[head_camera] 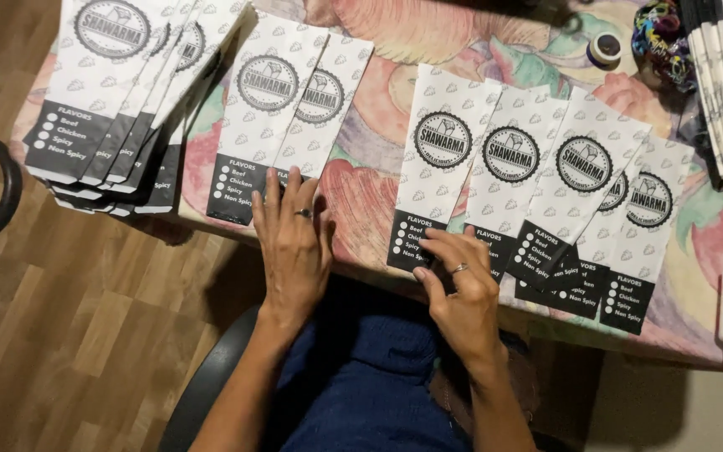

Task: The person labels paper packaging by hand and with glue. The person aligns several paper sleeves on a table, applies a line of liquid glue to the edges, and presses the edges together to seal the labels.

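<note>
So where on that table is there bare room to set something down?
Bare tablecloth shows between the two bags by the left hand and the fanned row at the right hand. The left pile and right edge are crowded.

Probably a home used as a packing spot: a floral tablecloth [395, 109] under the right hand [460, 289], wood-look laminate floor [85, 335] left of the left hand [293, 238].
</note>
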